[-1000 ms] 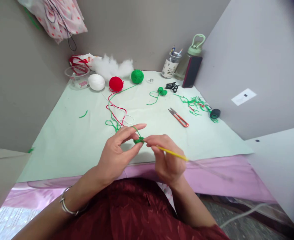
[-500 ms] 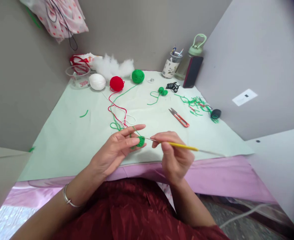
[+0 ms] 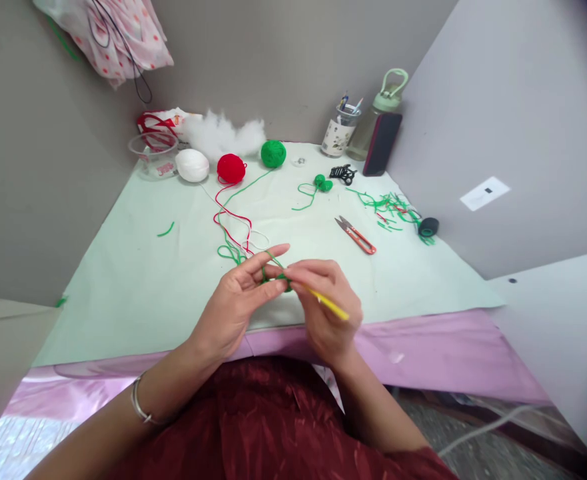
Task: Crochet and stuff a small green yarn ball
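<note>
My left hand (image 3: 240,293) pinches a small green crocheted piece (image 3: 288,285), mostly hidden behind fingers. Green yarn (image 3: 274,259) loops over its raised index finger. Closed around a yellow-handled crochet hook (image 3: 330,305), my right hand (image 3: 329,303) meets the left fingertips at the piece; the hook's tip is hidden. Strands of green, red and white yarn trail back from beside the left hand toward a green yarn ball (image 3: 273,154), a red yarn ball (image 3: 231,169) and a white yarn ball (image 3: 192,165).
Orange thread snips (image 3: 356,235) lie right of centre, near green yarn scraps (image 3: 390,207) and a black roll (image 3: 428,227). Behind stand a pen cup (image 3: 338,137), a bottle (image 3: 366,133) and a phone (image 3: 382,144). White stuffing (image 3: 226,135) and a clear tub (image 3: 154,160) sit at back left.
My right hand has moved left, against the left fingertips, and the hook has swung so its handle points more toward me. The green piece is now more covered.
</note>
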The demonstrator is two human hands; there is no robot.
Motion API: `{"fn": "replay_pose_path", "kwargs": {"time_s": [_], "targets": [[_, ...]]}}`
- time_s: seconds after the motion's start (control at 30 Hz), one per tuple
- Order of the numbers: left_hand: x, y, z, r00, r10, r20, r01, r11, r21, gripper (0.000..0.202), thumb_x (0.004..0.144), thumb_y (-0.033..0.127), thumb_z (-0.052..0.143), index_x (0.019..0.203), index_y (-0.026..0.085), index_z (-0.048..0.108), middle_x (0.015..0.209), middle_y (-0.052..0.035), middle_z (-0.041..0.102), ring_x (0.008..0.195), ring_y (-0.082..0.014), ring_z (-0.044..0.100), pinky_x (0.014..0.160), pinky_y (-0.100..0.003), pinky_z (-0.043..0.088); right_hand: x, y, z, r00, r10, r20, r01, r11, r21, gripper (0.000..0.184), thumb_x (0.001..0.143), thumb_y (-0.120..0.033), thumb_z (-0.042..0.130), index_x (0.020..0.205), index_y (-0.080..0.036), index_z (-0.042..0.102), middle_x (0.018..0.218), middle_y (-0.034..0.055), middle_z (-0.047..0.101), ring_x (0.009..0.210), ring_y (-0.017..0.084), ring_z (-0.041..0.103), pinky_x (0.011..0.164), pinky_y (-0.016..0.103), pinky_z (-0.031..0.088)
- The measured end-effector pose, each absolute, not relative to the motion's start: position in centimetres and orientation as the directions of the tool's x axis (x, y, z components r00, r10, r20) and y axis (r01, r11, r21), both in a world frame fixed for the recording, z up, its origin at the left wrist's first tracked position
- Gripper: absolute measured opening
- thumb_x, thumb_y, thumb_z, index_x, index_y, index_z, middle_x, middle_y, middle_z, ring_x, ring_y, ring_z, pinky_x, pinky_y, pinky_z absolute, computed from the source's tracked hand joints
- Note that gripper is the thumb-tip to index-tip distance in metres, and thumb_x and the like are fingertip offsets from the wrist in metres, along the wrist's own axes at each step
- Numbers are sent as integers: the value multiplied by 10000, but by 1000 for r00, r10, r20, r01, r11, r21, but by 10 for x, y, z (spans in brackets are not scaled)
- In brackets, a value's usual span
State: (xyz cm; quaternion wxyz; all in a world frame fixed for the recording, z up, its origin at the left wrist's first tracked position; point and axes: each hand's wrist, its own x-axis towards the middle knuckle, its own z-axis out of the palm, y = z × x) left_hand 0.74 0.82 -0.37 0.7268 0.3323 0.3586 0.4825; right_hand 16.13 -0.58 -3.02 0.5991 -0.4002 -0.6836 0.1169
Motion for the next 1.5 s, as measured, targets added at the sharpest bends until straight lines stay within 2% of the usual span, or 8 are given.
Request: {"fn": "replay_pose_path", "kwargs": {"time_s": [0.13, 0.27, 0.43, 0.77, 0.93, 1.07, 1.17, 1.5], "targets": [[7, 10, -6, 444, 854, -272, -534, 496, 685, 461, 762, 233, 861, 1211, 172, 780, 938, -46, 745, 926, -173, 678, 914, -309, 551, 159, -7, -37, -38, 535, 844, 558, 712, -426, 375, 951, -117, 657, 1230, -350, 750, 1082, 65, 772, 937, 216, 730, 727, 375, 632], [-1, 16, -8, 525, 820, -227, -573, 538, 618, 308, 770, 169, 790, 1074, 135, 824, 993, -75, 749, 923, -180, 674, 946, -378, 603, 164, -3, -30, 194, 730, 655, 210, 621, -755, 181, 992, -191, 621, 1041, -271, 776, 903, 42, 753, 763, 170, 690, 689, 345, 596], [-4, 18, -7, 498, 850, -171, -560, 466, 685, 179, 794, 154, 754, 953, 164, 837, 1011, -61, 747, 963, -209, 695, 1018, -461, 583, 169, 5, -24, 226, 916, 333, -235, 383, -894, 180, 962, -346, 675, 865, -214, 750, 782, 20, 704, 590, 121, 602, 541, 271, 523], [4, 15, -5, 417, 906, -76, -349, 237, 907, 414, 829, 238, 835, 1235, 298, 783, 1097, -22, 760, 1084, -183, 649, 1031, -321, 492, 163, 4, -30, 77, 901, 427, -91, 433, -897, 82, 930, -295, 739, 962, -289, 815, 945, 27, 780, 954, 193, 708, 841, 344, 582], [-9, 23, 1, 501, 864, -43, -174, 149, 973, 363, 876, 185, 764, 1228, 272, 758, 1316, -65, 678, 1242, -235, 623, 1019, -341, 535, 174, 14, -25, 140, 943, 303, -313, 333, -890, 85, 876, -349, 795, 878, -264, 797, 855, 15, 744, 833, 167, 684, 764, 306, 569], [-19, 26, 4, 465, 884, -42, -157, 130, 979, 130, 882, 203, 750, 1004, 206, 706, 1102, -54, 673, 1092, -231, 689, 865, -352, 630, 186, 24, -19, 44, 989, 141, -547, 142, -825, 184, 866, -383, 785, 809, -224, 711, 789, 8, 646, 822, 161, 663, 686, 262, 551], [-22, 28, 3, 384, 922, -42, -205, 130, 970, 189, 880, 251, 770, 995, 202, 628, 969, -23, 670, 916, -203, 730, 717, -318, 648, 190, 25, -13, -41, 998, 49, -617, 13, -787, 214, 858, -366, 784, 796, -209, 652, 770, 0, 567, 763, 141, 618, 534, 195, 450], [-21, 29, -1, 230, 969, 95, -20, -93, 995, 107, 862, 326, 787, 871, 220, 777, 919, -14, 648, 886, -149, 607, 811, -272, 573, 176, 18, 0, -180, 982, -57, -636, -160, -755, 197, 871, -332, 746, 788, -196, 630, 634, -42, 512, 575, 96, 501, 498, 185, 388]]}}
